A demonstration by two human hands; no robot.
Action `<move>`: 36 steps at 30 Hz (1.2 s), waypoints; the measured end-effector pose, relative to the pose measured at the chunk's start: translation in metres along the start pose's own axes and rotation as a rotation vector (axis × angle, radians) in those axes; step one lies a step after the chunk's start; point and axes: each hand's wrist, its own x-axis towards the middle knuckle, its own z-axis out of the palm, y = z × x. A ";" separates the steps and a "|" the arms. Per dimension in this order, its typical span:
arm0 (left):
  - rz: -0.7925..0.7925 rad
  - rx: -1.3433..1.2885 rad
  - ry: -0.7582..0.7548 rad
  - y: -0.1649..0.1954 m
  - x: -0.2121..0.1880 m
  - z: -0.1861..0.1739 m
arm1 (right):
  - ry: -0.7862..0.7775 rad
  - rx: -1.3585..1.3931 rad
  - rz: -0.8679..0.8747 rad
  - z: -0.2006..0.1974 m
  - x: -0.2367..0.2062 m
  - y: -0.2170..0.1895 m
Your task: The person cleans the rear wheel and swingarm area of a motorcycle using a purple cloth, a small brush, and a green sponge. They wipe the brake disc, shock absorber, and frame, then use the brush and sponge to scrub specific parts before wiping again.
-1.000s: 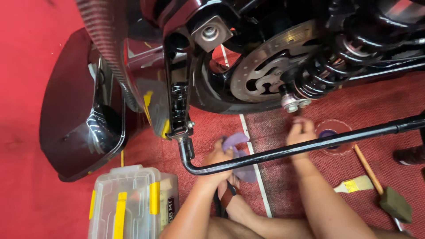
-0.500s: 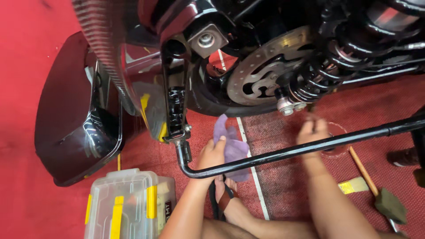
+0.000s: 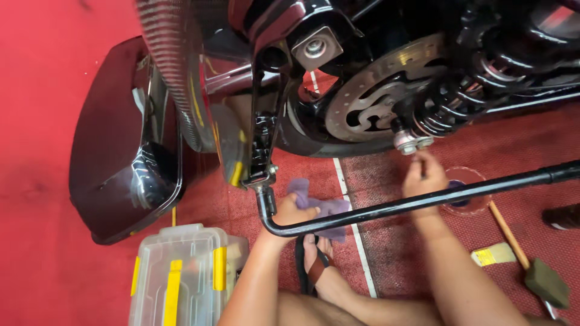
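From the head camera, the left hand (image 3: 289, 214) closes around a purple cloth (image 3: 320, 208) against the black bar (image 3: 417, 202), whose long axis runs rightward and slightly up, while the right hand (image 3: 423, 175) pinches upward at the shock's lower bolt (image 3: 408, 143), open red mat (image 3: 393, 241) lying below.

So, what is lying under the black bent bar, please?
Under the black bar the left hand presses a purple cloth, and the right hand reaches up past it. A round clear dish sits there too; its contents are partly covered.
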 end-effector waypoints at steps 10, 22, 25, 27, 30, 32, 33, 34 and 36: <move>-0.104 0.171 0.050 -0.010 0.008 -0.018 | -0.406 0.366 0.145 0.062 -0.059 -0.099; 0.044 -1.092 0.208 -0.030 0.011 -0.042 | -0.515 0.182 -0.538 0.049 -0.033 -0.167; 0.028 -1.082 0.259 -0.028 0.012 -0.039 | -0.488 0.207 -0.689 0.057 -0.032 -0.171; 0.010 -1.103 0.275 -0.025 0.013 -0.042 | -0.516 0.140 -0.854 0.061 -0.027 -0.170; -0.105 -1.110 0.373 -0.022 0.011 -0.049 | -0.656 -0.067 -1.067 0.057 -0.017 -0.164; -0.090 -1.220 0.397 -0.020 0.012 -0.051 | -0.755 -0.204 -1.080 0.051 -0.014 -0.163; -0.085 -1.277 0.414 -0.018 0.014 -0.051 | -0.729 -0.226 -1.032 0.049 -0.013 -0.164; -0.048 -1.303 0.406 -0.017 0.016 -0.050 | -0.705 -0.245 -0.981 0.049 -0.013 -0.167; 0.025 -1.352 0.380 -0.015 0.022 -0.043 | -0.625 -0.175 -0.945 0.053 -0.016 -0.176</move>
